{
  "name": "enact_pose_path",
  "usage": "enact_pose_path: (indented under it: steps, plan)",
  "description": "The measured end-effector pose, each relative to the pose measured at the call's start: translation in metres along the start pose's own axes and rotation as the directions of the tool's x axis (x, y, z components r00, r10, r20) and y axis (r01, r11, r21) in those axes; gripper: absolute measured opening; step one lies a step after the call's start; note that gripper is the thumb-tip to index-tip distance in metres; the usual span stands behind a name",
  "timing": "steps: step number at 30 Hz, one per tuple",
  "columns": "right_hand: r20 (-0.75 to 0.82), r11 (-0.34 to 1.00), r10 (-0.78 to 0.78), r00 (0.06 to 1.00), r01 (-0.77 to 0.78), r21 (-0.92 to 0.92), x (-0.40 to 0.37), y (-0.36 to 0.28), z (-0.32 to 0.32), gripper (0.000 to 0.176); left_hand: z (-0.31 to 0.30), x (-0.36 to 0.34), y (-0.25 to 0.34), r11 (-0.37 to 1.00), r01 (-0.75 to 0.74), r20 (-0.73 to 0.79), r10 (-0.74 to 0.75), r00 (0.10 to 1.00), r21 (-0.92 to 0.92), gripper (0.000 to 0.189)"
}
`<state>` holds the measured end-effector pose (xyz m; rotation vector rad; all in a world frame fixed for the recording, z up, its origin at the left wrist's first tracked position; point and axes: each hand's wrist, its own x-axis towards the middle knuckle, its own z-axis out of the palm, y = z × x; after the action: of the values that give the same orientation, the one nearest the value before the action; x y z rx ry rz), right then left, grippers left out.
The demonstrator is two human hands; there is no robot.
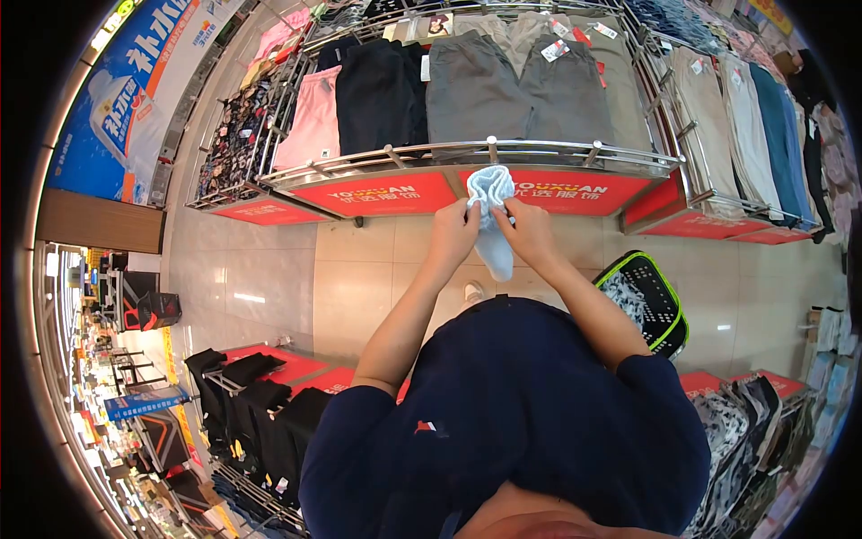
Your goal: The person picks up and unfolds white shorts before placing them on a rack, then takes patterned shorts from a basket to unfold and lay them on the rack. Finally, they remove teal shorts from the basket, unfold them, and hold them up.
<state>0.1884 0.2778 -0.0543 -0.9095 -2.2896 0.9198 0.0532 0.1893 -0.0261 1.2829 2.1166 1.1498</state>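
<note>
A: Upper centre: left hand (453, 235) and right hand (530, 232), each grip closed on a pale blue sock (492, 190), which is held in the air just before the rack (467, 154).
B: Handling note?
A: Probably best pinched evenly at both edges, with the lower end hanging free.
B: Surroundings?
A: Trousers (503, 90) lie above and a basket (648, 301) sits beside the right forearm. The rack rail, close ahead, limits reach.

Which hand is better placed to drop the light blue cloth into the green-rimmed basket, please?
Probably the right hand: both hands pinch the light blue cloth, but the basket sits beside the right forearm, across the body from the left hand.
</note>
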Motion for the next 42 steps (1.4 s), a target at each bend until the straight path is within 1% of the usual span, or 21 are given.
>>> enact_pose_path:
  steps: [1, 6, 7, 9, 10, 12, 15, 16, 19, 21, 23, 24, 26, 27, 30, 31, 34, 35, 38, 41, 42]
  plan:
    - [0.008, 0.999, -0.02, 1.0, 0.02, -0.026, -0.001, -0.003, -0.002, 0.023, -0.001, -0.002, 0.0, 0.999, 0.035, 0.002, -0.035, 0.999, -0.013, 0.028]
    - [0.11, 0.99, -0.066, 0.992, 0.079, -0.12, -0.009, -0.022, -0.009, 0.019, -0.004, -0.011, 0.005, 0.994, -0.067, 0.034, 0.064, 0.997, 0.088, 0.03]
    - [0.102, 0.987, -0.122, 0.987, 0.132, -0.094, -0.013, -0.026, -0.011, 0.018, -0.007, -0.012, 0.009, 0.988, -0.091, 0.047, 0.086, 0.995, 0.125, 0.031]
    - [0.084, 0.971, -0.233, 0.969, 0.237, -0.041, -0.019, -0.034, -0.015, 0.017, -0.016, -0.012, 0.01, 0.992, -0.047, 0.088, 0.037, 0.995, 0.114, 0.034]
    - [0.12, 0.965, -0.258, 0.959, 0.261, -0.01, -0.019, -0.031, -0.015, 0.015, -0.02, -0.012, 0.01, 0.994, -0.025, 0.108, 0.014, 0.994, 0.108, 0.036]
    - [0.185, 0.951, -0.309, 0.933, 0.304, 0.053, -0.015, -0.026, -0.018, 0.013, -0.029, -0.016, 0.011, 0.994, -0.089, 0.141, 0.079, 0.987, 0.064, 0.037]
    - [0.366, 0.915, -0.387, 0.846, 0.402, 0.036, -0.006, -0.029, -0.036, 0.013, -0.03, -0.023, 0.012, 0.99, -0.138, 0.198, 0.129, 0.972, 0.033, 0.037]
    - [0.357, 0.923, -0.37, 0.858, 0.384, 0.033, -0.007, -0.027, -0.037, 0.014, -0.031, -0.024, 0.012, 0.989, -0.146, 0.213, 0.136, 0.967, 0.032, 0.037]
    - [0.311, 0.917, -0.395, 0.864, 0.389, 0.082, -0.007, -0.025, -0.025, 0.015, -0.029, -0.024, 0.0, 0.963, -0.266, 0.185, 0.27, 0.945, -0.043, 0.035]
    - [0.243, 0.906, -0.422, 0.874, 0.399, 0.137, -0.009, -0.021, -0.021, 0.014, -0.037, -0.022, 0.002, 0.951, -0.309, 0.253, 0.305, 0.918, -0.025, 0.034]
    - [0.268, 0.905, -0.424, 0.865, 0.402, 0.137, -0.011, -0.027, -0.03, 0.011, -0.038, -0.022, 0.002, 0.939, -0.335, 0.317, 0.344, 0.884, -0.084, 0.028]
    - [0.277, 0.908, -0.42, 0.864, 0.4, 0.129, -0.009, -0.029, -0.039, 0.01, -0.041, -0.023, 0.003, 0.952, -0.295, 0.334, 0.305, 0.892, -0.081, 0.027]
    - [0.134, 0.929, -0.336, 0.932, 0.305, 0.21, 0.004, -0.026, -0.059, 0.009, -0.046, -0.022, 0.008, 0.972, -0.223, 0.366, 0.234, 0.901, -0.071, 0.024]
    - [0.065, 0.931, -0.282, 0.957, 0.257, 0.258, 0.01, -0.025, -0.068, 0.01, -0.05, -0.021, 0.011, 0.965, -0.244, 0.324, 0.262, 0.909, -0.096, 0.023]
    - [0.131, 0.852, -0.523, 0.842, 0.512, 0.111, 0.04, -0.028, -0.096, 0.013, -0.058, -0.018, 0.019, 0.945, -0.298, 0.223, 0.322, 0.92, -0.137, 0.023]
    - [0.334, 0.89, -0.455, 0.826, 0.426, 0.16, 0.043, -0.021, -0.099, 0.021, -0.06, -0.016, 0.017, 0.944, -0.303, 0.211, 0.324, 0.922, -0.13, 0.024]
    - [0.534, 0.858, -0.504, 0.678, 0.466, 0.218, 0.045, -0.024, -0.1, 0.034, -0.068, -0.012, 0.018, 0.942, -0.331, 0.193, 0.336, 0.922, -0.06, 0.026]
    - [0.524, 0.842, -0.533, 0.664, 0.476, 0.253, 0.045, -0.027, -0.098, 0.046, -0.071, -0.011, 0.019, 0.939, -0.341, 0.194, 0.34, 0.92, -0.029, 0.027]
    - [0.552, 0.75, -0.637, 0.538, 0.598, 0.282, 0.054, -0.051, -0.108, 0.05, -0.078, -0.01, 0.019, 0.913, -0.392, 0.208, 0.365, 0.908, 0.109, 0.027]
    - [0.589, 0.633, -0.698, 0.407, 0.735, 0.242, 0.066, -0.051, -0.105, 0.048, -0.088, -0.005, 0.021, 0.882, -0.446, 0.153, 0.425, 0.892, 0.152, 0.027]
    - [0.609, 0.626, -0.674, 0.417, 0.761, 0.171, 0.07, -0.053, -0.106, 0.046, -0.09, -0.001, 0.016, 0.855, -0.482, 0.096, 0.472, 0.876, 0.191, 0.026]
